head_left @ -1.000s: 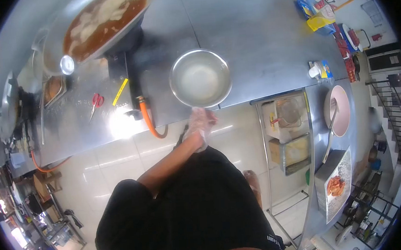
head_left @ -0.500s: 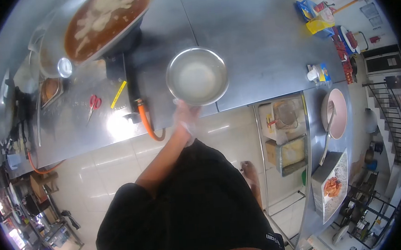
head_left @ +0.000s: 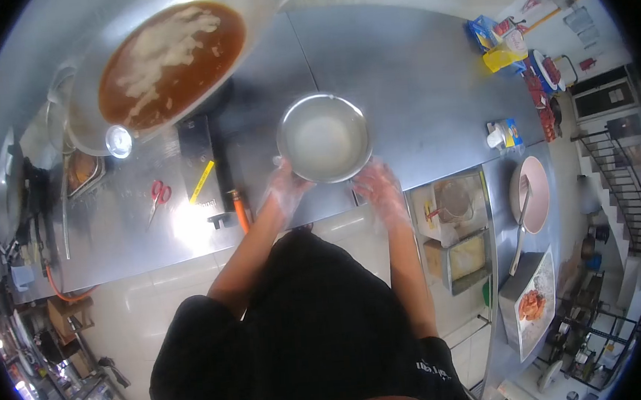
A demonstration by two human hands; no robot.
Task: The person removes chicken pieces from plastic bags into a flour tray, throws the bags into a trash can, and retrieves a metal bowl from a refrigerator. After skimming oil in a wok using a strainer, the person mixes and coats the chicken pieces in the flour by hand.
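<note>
A round steel bowl (head_left: pixel 361 139) with cloudy, pale liquid in it is at the front of the metal worktop (head_left: pixel 400 68). My left hand (head_left: pixel 288 190), in a clear plastic glove, grips the bowl's near left side. On its near right side, my right hand (head_left: pixel 381 190), gloved the same way, has its fingers against the rim. Parts of the fingers are hidden by the bowl. Up and to the left, a large pan (head_left: pixel 258 37) contains brown liquid with whitish patches floating on it.
Red-handled scissors (head_left: pixel 158 194) and a yellow strip (head_left: pixel 202 181) lie left of the bowl, near an orange hose (head_left: pixel 240 211). To the right, a pink bowl (head_left: pixel 543 192) with a utensil and a metal tray (head_left: pixel 520 305) with orange-brown pieces stand on a side counter.
My right hand has come up from beside my body to the bowl's right side. The left hand stays at the bowl. The view has shifted slightly, showing more of the large pan.
</note>
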